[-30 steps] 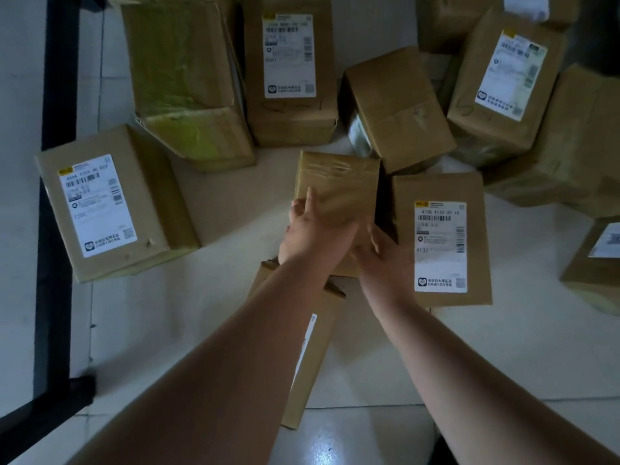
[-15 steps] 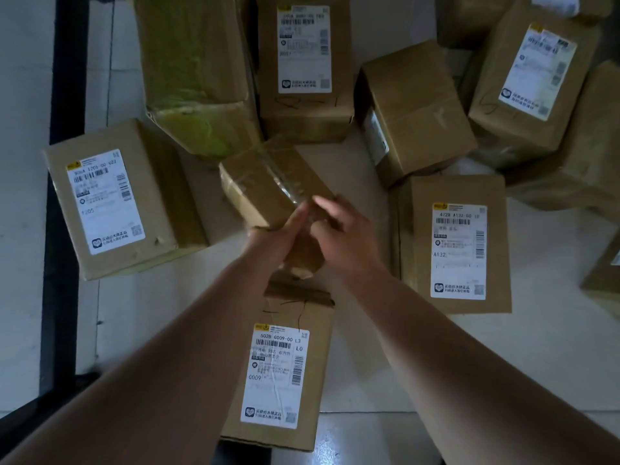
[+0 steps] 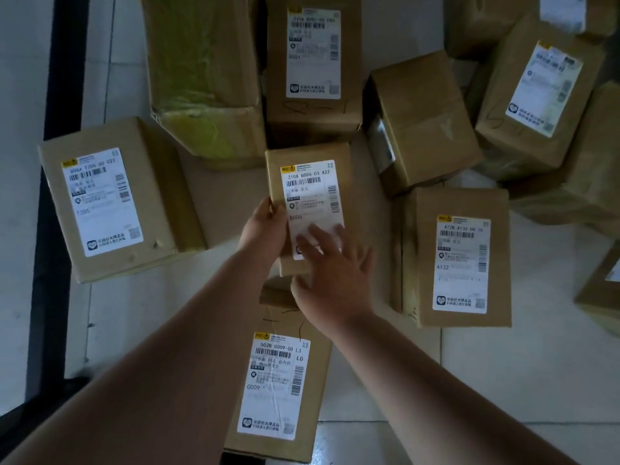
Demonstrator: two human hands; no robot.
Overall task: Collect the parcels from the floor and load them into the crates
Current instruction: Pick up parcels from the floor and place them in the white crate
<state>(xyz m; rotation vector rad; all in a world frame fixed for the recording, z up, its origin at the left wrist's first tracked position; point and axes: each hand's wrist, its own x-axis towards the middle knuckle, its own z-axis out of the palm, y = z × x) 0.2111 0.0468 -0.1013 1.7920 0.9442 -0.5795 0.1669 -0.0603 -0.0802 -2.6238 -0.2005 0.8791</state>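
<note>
I see a pale tiled floor (image 3: 536, 380) strewn with brown cardboard parcels, most wrapped in glossy tape and carrying a white printed label. The biggest, a tall box (image 3: 201, 78) at top left, has a greenish sheen on its tape. A T205 box (image 3: 110, 199) lies left, an A132 box (image 3: 459, 260) right, a G009 box (image 3: 278, 387) nearest me. No crate is in view. The small B006 parcel (image 3: 310, 193) sits label-up in the middle, above the floor. My left hand (image 3: 265, 229) grips its left edge, thumb on top. My right hand (image 3: 335, 273) lies flat on its label, fingers spread.
</note>
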